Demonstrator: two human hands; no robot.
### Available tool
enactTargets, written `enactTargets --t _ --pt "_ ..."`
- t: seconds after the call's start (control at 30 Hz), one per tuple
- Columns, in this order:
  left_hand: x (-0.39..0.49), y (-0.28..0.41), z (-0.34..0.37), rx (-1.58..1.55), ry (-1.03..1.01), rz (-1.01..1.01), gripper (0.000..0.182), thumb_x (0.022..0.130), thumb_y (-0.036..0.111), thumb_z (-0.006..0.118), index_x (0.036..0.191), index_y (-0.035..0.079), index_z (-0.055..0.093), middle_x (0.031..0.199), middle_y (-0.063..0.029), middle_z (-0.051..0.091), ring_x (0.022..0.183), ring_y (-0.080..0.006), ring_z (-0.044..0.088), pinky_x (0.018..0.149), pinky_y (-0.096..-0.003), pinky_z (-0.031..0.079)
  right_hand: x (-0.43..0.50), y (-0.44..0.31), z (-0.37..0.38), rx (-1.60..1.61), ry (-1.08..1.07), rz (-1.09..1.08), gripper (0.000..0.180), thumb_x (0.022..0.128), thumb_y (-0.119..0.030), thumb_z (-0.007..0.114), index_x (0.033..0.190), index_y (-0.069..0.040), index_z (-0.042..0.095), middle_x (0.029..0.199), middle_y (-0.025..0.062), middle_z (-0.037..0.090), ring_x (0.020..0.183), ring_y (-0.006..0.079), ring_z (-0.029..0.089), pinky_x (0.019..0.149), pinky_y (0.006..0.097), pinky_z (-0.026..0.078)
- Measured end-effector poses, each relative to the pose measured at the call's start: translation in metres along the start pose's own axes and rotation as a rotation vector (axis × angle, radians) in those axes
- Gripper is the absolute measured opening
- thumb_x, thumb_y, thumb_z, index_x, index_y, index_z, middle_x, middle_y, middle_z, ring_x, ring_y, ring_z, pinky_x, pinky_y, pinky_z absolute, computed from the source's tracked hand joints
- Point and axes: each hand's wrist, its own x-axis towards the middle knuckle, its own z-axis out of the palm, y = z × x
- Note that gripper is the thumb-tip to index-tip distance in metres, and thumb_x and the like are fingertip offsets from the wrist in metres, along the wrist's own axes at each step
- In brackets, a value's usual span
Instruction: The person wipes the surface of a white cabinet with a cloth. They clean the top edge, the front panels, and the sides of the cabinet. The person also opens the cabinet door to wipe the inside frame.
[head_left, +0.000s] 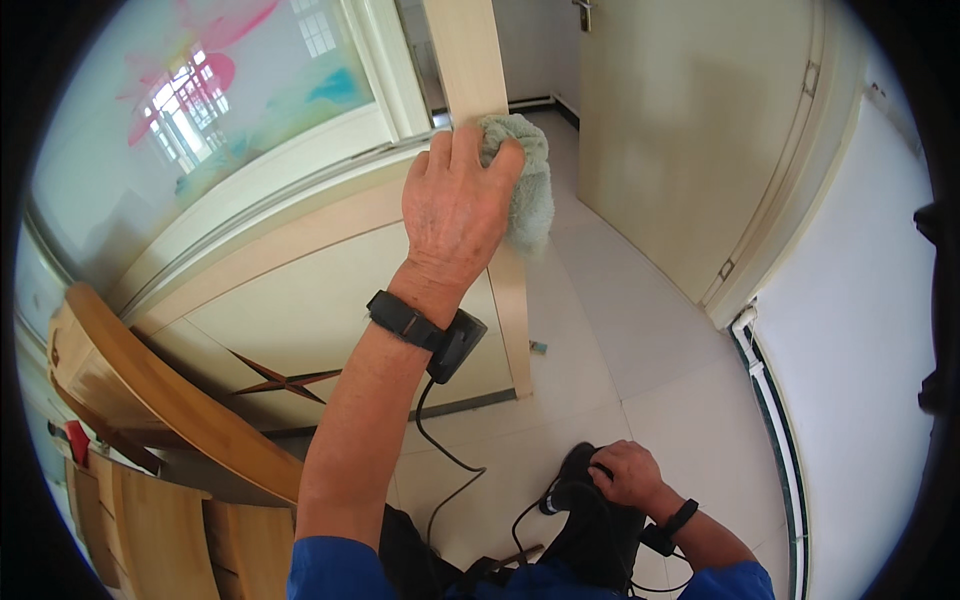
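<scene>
My left hand is shut on a pale green terry cloth. It presses the cloth against the light wooden upright at the end of a cabinet-like partition, level with a ledge. The cloth's loose end hangs to the right of the upright. Below, the partition's cream panel bears a dark star inlay. Down by my knee is my right hand, its fingers curled over my dark trousers. Whether those fingers grip anything is hidden.
Glass with a painted pink flower rises above the ledge. A curved wooden armrest and slatted seat stand at left. An open door and white wall-side pipe are at right. A black cable hangs from my left wrist device.
</scene>
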Motion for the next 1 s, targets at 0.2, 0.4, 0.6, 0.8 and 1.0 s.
enactTargets --t 0.2,0.4,0.6,0.8,1.0 --pt "-0.087 0.021 0.014 -0.008 -0.207 0.199 0.028 0.084 0.013 0.069 0.111 0.017 0.070 0.111 -0.0109 0.064 0.092 -0.0248 0.061 0.072 -0.0376 0.050 -0.001 0.001 -0.002 -0.002 -0.002 0.002 0.013 0.085 -0.022 0.078 0.090 -0.011 0.073 0.090 0.0097 0.072 0.091 0.0326 0.071 0.083 0.0451 0.057" --pt "-0.184 0.038 0.042 -0.073 -0.358 0.387 0.023 0.083 0.016 0.070 0.106 0.017 0.069 0.112 -0.0105 0.066 0.092 -0.0225 0.059 0.070 -0.0346 0.048 0.000 0.004 -0.002 0.018 -0.018 0.019 0.014 0.085 -0.022 0.079 0.093 -0.011 0.074 0.093 0.0093 0.073 0.094 0.0318 0.071 0.088 0.0444 0.057" --pt "-0.214 0.049 0.046 -0.124 -0.452 0.422 0.018 0.085 0.016 0.069 0.103 0.017 0.068 0.110 -0.0089 0.065 0.092 -0.0219 0.059 0.074 -0.0333 0.048 0.001 0.001 -0.003 0.027 -0.047 0.038 0.014 0.085 -0.023 0.078 0.093 -0.011 0.075 0.093 0.0088 0.073 0.095 0.0313 0.071 0.088 0.0441 0.057" --pt "-0.182 0.036 0.037 -0.091 -0.368 0.273 0.021 0.085 0.016 0.070 0.106 0.017 0.070 0.111 -0.0077 0.066 0.093 -0.0217 0.059 0.074 -0.0339 0.047 0.003 -0.001 -0.004 -0.001 -0.042 0.023 0.014 0.085 -0.023 0.079 0.092 -0.011 0.075 0.092 0.0087 0.073 0.095 0.0312 0.071 0.087 0.0443 0.058" --pt "-0.207 0.045 0.042 -0.098 -0.366 0.322 0.020 0.085 0.016 0.070 0.106 0.018 0.070 0.115 -0.0075 0.067 0.093 -0.0209 0.058 0.071 -0.0336 0.046 0.005 -0.003 -0.003 0.001 -0.040 0.032 0.015 0.084 -0.023 0.079 0.094 -0.011 0.074 0.093 0.0088 0.073 0.096 0.0317 0.071 0.088 0.0445 0.057"
